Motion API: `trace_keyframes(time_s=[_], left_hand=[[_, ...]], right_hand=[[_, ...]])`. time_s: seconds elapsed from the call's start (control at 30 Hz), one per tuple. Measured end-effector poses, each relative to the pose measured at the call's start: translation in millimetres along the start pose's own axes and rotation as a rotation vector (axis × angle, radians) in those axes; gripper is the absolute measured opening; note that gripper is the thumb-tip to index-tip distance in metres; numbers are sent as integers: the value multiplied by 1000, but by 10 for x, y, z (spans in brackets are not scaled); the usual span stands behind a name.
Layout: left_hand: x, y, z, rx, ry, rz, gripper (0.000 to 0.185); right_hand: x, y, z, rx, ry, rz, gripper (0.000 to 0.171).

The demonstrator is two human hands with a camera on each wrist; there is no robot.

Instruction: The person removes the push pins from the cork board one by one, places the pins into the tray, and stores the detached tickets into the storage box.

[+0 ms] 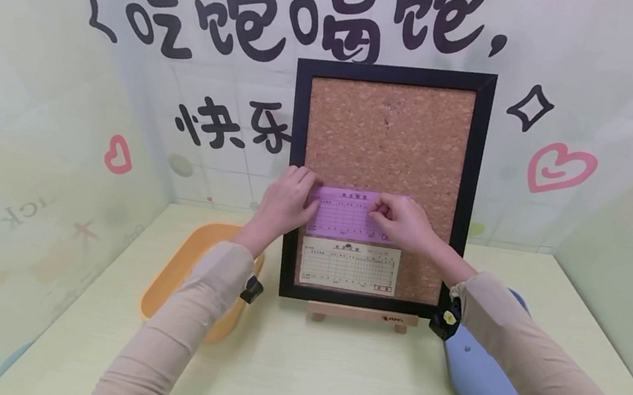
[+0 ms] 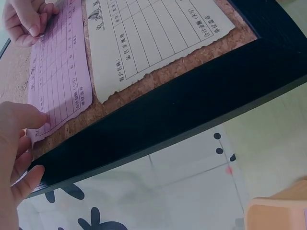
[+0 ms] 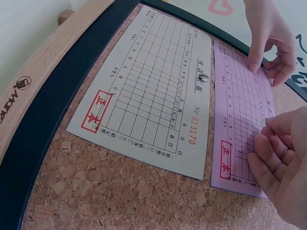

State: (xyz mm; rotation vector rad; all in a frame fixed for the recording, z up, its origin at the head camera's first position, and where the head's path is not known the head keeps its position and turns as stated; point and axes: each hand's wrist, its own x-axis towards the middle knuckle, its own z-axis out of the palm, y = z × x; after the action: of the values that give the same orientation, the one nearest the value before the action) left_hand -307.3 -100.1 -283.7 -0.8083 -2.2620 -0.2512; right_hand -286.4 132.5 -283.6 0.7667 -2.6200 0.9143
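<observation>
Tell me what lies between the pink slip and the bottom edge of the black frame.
A white receipt pinned to the cork, shown in the head view, sits below the pink slip.

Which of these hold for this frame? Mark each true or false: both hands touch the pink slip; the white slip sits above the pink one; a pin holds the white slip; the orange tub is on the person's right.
1. Both hands, left hand and right hand, touch the pink slip. True.
2. The white slip sits above the pink one. False: it is below it on the cork board.
3. A pin holds the white slip. True.
4. The orange tub is on the person's right. False: it is on the left; a blue tray is on the right.
</observation>
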Motion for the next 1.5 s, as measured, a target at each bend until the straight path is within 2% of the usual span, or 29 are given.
trace_keyframes(time_s=[0.23,0.57,0.7,0.93,1.17,1.3,1.5], left_hand=[[15,-19,-6,5,-2,16,17],[19,3,-42,-97,22,-20,10],[35,13,-76,-129,-2,-37,5],[32,15,-131,-179,-64,-61,7],[5,6,-172,-285,-144,-141,10],[-33,-17,-176,-337,-137,-164,11],[-124,-93,-225,-428,-106,-226,11]], right_hand=[[14,-4,0,0,4,-6,7],[-14,-18,17,31,19,-16,5],[-25,-21,25,52,22,-21,6],[-43,15,29,85,6,-12,5],[-110,56,37,128,-8,-17,6],[-174,101,39,149,-11,-4,5],[-306,169,38,178,-35,61,5]])
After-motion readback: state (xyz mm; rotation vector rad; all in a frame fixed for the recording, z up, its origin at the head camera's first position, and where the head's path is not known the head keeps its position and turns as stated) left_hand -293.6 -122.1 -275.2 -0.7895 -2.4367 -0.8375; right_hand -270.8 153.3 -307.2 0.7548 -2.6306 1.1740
